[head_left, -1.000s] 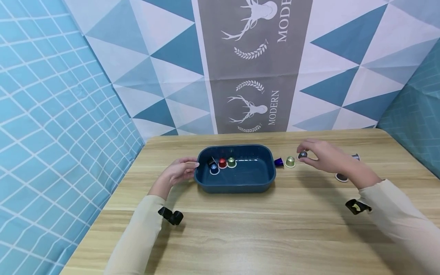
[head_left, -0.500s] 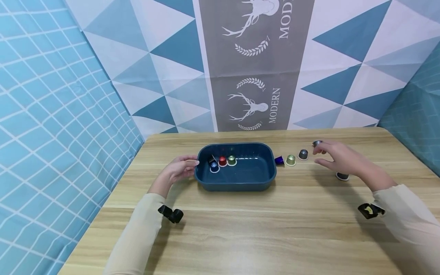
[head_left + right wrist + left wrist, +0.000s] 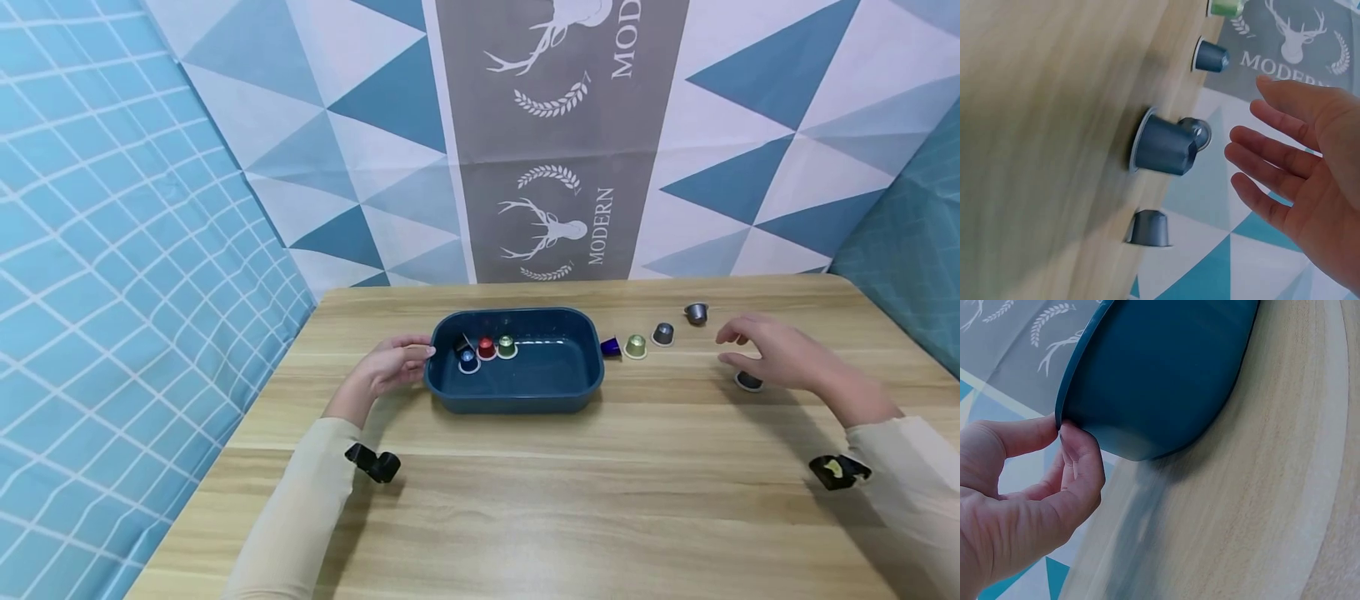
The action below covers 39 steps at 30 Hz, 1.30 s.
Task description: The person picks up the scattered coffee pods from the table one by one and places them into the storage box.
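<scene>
My left hand [image 3: 393, 365] pinches the left rim of a dark blue plastic bin [image 3: 517, 406] between thumb and fingers, as the left wrist view confirms. Inside the bin, at its left end, are a red coffee capsule [image 3: 486, 347], a green one [image 3: 507, 347], a blue one [image 3: 468, 362] and a tipped black one [image 3: 461, 343]. My right hand [image 3: 776, 354] hovers over the table with loosely bent fingers and nothing in them. Close to it is a dark coffee capsule [image 3: 748, 382], standing on its lid; the right wrist view shows this dark capsule [image 3: 1163, 145] apart from the fingertips.
Right of the bin, a purple capsule [image 3: 611, 347] lies tipped, beside an upright light green capsule [image 3: 636, 347] and a grey capsule [image 3: 663, 334]. Another grey capsule [image 3: 697, 313] lies tilted near the table's back edge. One more grey capsule [image 3: 1149, 228] shows in the right wrist view.
My right hand has moved right, away from the grey capsule its fingers were around, which now stands uncovered on the table. The tilted grey capsule is uncovered too. My left hand stays on the rim.
</scene>
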{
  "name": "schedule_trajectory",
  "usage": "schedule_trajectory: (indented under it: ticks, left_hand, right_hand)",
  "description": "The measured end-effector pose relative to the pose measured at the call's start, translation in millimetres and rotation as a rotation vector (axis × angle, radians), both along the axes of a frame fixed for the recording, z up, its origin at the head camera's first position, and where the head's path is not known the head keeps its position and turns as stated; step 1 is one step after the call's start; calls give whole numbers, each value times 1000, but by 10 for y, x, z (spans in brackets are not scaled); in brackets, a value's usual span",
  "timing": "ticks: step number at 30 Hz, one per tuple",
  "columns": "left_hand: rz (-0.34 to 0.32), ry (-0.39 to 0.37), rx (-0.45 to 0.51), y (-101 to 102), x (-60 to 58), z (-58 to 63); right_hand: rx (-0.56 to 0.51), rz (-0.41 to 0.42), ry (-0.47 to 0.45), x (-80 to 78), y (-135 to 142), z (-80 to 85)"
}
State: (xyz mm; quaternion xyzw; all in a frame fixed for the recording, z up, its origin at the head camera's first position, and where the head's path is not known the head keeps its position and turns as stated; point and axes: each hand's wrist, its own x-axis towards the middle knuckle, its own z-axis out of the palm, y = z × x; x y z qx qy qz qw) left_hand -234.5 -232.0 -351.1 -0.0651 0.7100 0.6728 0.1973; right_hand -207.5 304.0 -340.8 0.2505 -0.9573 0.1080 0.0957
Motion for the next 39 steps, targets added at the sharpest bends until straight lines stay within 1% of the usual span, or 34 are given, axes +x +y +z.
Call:
schedule_trajectory:
  ticks: [6,14,22,31,33,36,39]
  left_hand:
    - [-12,-1,0,6,-2,-20]
    - [-23,-1,14,-6,-37,8]
    - [-42,6,-12,-26,7,13]
    - [-27,-5,3,-11,-32,15]
    - [-33,-7,0,-5,-34,19]
    - [-34,-10,6,3,-37,24]
    - [-28,-16,8,11,-42,26]
  right_hand:
    - [12,-30,-43,3,105,-71]
    - [23,-56,-80,-10,181,-81]
    - [33,-32,-86,15,188,-137]
    - [47,-33,-107,3,201,-158]
    - [51,-30,-107,-2,211,-175]
    - [53,-8,-90,-3,233,-208]
    - [54,7,-54,7,250,-249]
